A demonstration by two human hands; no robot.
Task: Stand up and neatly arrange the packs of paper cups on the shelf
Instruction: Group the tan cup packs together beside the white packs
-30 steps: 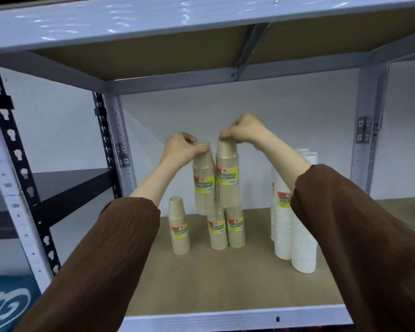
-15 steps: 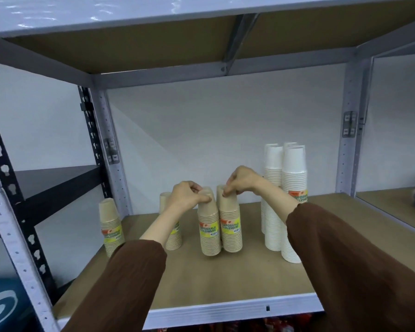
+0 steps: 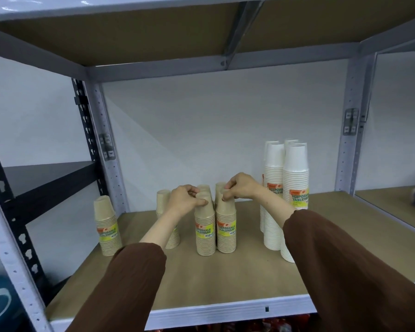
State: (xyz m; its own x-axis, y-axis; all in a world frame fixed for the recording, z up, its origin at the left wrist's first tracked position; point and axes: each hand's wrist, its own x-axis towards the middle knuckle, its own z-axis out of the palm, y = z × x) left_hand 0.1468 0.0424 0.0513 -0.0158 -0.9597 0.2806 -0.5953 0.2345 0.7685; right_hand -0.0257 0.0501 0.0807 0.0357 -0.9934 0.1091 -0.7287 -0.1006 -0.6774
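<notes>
Head view: both hands are at the tops of two brown packs of cups that stand side by side and touching near the middle of the shelf. The left hand pinches the top of the left brown pack, its fingers curled round the uppermost cup. The right hand grips the top of the right brown pack the same way. Both packs rest on the shelf board, labels toward the front edge.

The risk, as I judge it, lies in letting go. The packs are tall, narrow and held only at the top, so a sideways tug on release could tip one into the rear packs, whose tops show just behind. The left forearm crosses in front of a hidden pack, and a careless pull back could topple it. The right forearm passes just beside the white packs, which are taller and likely easier to knock over. The lone pack stands at the shelf's left edge, where a nudge could send it off.
</notes>
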